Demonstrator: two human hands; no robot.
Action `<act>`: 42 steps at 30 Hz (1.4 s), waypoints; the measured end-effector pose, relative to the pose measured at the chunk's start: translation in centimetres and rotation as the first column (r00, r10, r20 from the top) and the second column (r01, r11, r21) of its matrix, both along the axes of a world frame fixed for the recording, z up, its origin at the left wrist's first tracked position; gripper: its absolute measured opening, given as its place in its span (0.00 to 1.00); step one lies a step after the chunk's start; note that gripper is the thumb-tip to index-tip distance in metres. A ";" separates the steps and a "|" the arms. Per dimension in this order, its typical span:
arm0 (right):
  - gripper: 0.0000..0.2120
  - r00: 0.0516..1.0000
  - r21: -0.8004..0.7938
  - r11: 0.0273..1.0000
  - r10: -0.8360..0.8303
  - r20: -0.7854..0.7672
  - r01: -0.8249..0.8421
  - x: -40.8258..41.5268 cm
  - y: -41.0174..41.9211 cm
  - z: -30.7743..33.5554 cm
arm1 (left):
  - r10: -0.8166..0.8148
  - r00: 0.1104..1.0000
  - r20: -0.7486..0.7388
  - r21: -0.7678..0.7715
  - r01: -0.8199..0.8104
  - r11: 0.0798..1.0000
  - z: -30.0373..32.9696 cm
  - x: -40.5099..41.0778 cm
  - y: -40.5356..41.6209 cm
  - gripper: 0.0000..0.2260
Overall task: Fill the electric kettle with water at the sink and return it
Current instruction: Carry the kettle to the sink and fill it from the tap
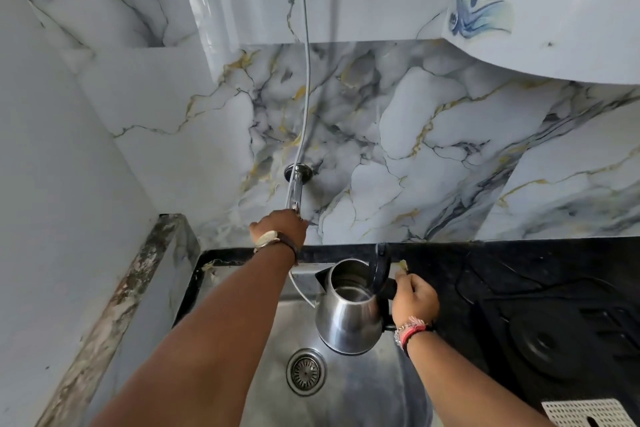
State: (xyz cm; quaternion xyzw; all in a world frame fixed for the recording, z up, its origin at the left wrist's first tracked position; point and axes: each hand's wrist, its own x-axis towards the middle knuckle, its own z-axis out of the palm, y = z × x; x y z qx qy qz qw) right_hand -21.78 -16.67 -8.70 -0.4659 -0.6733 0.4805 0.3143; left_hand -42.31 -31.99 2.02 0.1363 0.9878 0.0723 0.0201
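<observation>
A steel electric kettle (349, 315) with a black handle hangs over the steel sink (346, 402), its black lid (379, 267) flipped up. My right hand (414, 296) grips the kettle's handle from the right. My left hand (282, 227) reaches up to the wall and closes around the chrome tap (296, 189) that juts from the marble backsplash. I see no water running. The kettle's mouth sits to the lower right of the tap.
A round drain strainer (306, 372) lies in the sink bottom. A black countertop (519, 263) with a gas stove (571, 333) runs along the right. A thin grey hose (306, 80) hangs down the wall. A white wall closes the left side.
</observation>
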 end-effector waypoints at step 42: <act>0.22 0.982 -0.065 0.980 0.187 0.004 -0.187 -14.6 -2.2 -5.0 | -0.152 0.988 0.028 -0.168 0.155 0.974 -0.3 -4.3 0.7 0.14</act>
